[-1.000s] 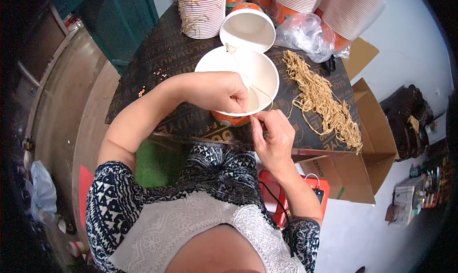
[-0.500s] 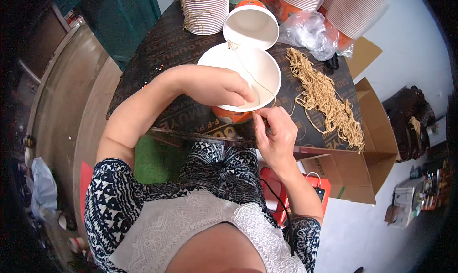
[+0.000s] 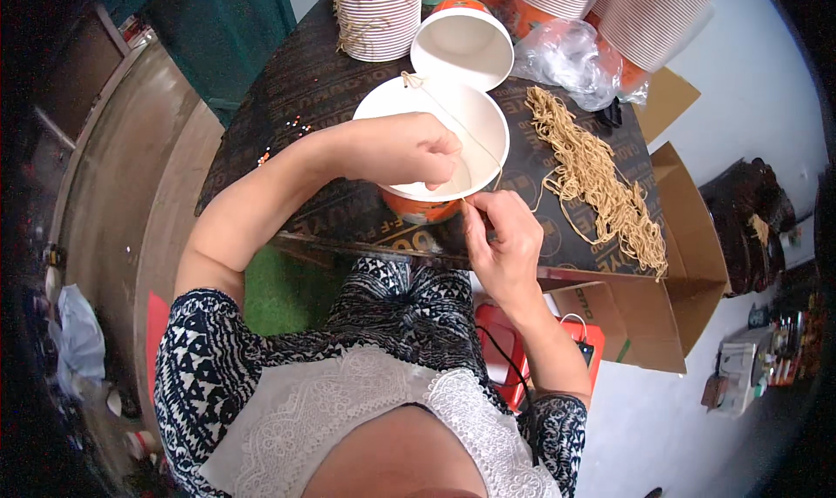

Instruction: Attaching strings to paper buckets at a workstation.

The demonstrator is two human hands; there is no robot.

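A round paper bucket (image 3: 489, 137), white inside and orange outside, stands near the table's front edge, tilted slightly toward me. A thin tan cord (image 3: 414, 81) is looped at its far rim and runs across the opening to the right side. My left hand (image 3: 402, 150) reaches over the left rim into the bucket. Its fingers are curled in a pinch, seemingly on the cord's end, though the fingertips are partly hidden. Just outside the near rim, my right hand (image 3: 507, 237) pinches the cord between thumb and forefinger, against the bucket's wall.
Right of the bucket lies a long heap of tan cords (image 3: 596, 180). A second bucket (image 3: 461, 50) lies tipped behind. Stacked buckets (image 3: 376, 19) with cords stand far left, more stacks (image 3: 649, 23) far right by a clear plastic bag (image 3: 562, 63). A cardboard box (image 3: 688, 254) stands beside the table (image 3: 287, 163).
My left hand has drawn up and back slightly from the near rim, inside the bucket. The bucket has shifted a little left. My right hand stays at the near rim.
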